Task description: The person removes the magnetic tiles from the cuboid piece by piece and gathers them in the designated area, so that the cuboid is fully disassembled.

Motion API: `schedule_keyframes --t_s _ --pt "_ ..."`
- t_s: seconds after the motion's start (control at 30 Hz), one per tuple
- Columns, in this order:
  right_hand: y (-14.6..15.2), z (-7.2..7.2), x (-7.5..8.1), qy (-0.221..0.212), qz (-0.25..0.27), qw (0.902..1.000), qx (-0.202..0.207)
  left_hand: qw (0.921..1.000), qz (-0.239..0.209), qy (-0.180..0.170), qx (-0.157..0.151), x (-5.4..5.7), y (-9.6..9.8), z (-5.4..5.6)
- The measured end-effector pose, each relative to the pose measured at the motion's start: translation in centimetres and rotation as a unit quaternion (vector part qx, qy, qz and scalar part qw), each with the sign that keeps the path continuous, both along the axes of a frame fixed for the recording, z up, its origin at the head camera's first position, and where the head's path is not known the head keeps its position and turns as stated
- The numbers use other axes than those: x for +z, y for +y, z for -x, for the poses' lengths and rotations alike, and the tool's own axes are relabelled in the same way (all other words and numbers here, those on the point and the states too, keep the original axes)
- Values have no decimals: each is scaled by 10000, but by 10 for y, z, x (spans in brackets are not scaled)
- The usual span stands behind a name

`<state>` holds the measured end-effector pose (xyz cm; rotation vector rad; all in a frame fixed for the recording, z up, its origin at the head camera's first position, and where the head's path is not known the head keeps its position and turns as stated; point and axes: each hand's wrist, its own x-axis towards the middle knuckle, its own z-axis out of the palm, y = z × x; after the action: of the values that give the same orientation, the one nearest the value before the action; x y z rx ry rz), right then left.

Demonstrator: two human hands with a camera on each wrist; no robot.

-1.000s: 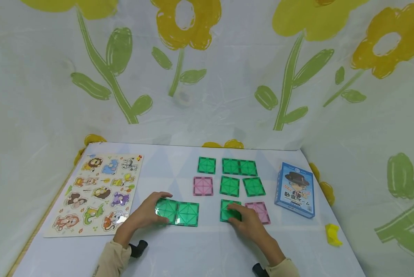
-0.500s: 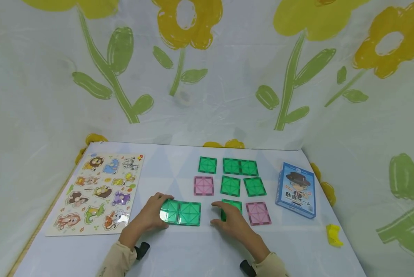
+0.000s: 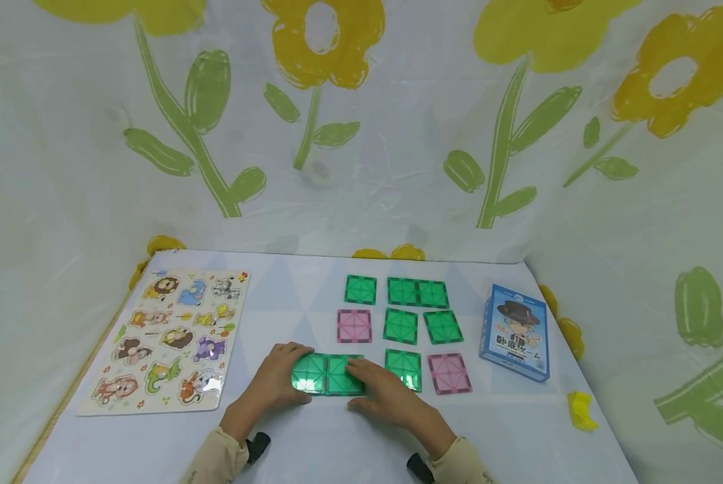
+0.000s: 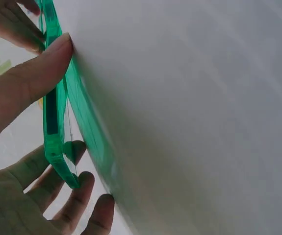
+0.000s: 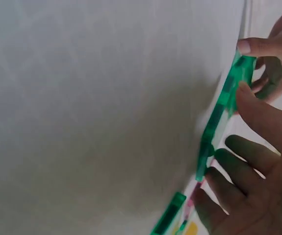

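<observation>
Two square green magnetic tiles [image 3: 310, 374] lie joined side by side near the front of the table. My left hand [image 3: 269, 378] grips the left end of the pair, thumb at the near edge and fingers at the far side. At the other end, my right hand [image 3: 392, 398] holds the right-hand tile [image 3: 341, 376] between thumb and fingers. The left wrist view shows the thumb pressed on the edge of the left tile [image 4: 53, 115]. Just beyond my right fingers lies a single green tile [image 3: 403, 370], with a pink tile [image 3: 449, 374] to its right.
Behind the hands, several more green tiles [image 3: 400, 326] and another pink tile [image 3: 354, 326] lie flat. An animal puzzle board [image 3: 174, 339] covers the left side. To the right are a blue card box [image 3: 515, 333] and a small yellow piece [image 3: 582, 411].
My right hand has left the single green tile and moved left onto the joined pair. My left hand has shifted the pair slightly right.
</observation>
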<state>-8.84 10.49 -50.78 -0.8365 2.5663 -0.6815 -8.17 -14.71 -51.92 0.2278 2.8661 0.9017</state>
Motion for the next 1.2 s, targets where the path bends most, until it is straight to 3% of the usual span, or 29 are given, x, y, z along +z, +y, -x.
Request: schedule_keyframes --t_s 0.23,0.7,0.97,1.2 --pt "1 -4 3 85 -350 9993 130 9999 71 83 16 -1 5 0" --pt "-3 -6 4 158 -429 9989 -51 9999 28 13 142 -1 7 -6" --pt "-6 -6 4 87 -372 9992 -120 9987 -122 -488 -8 6 3 -22" --pt "-6 -6 10 -28 -240 9997 -96 9977 -279 -529 -306 9 8 -42"
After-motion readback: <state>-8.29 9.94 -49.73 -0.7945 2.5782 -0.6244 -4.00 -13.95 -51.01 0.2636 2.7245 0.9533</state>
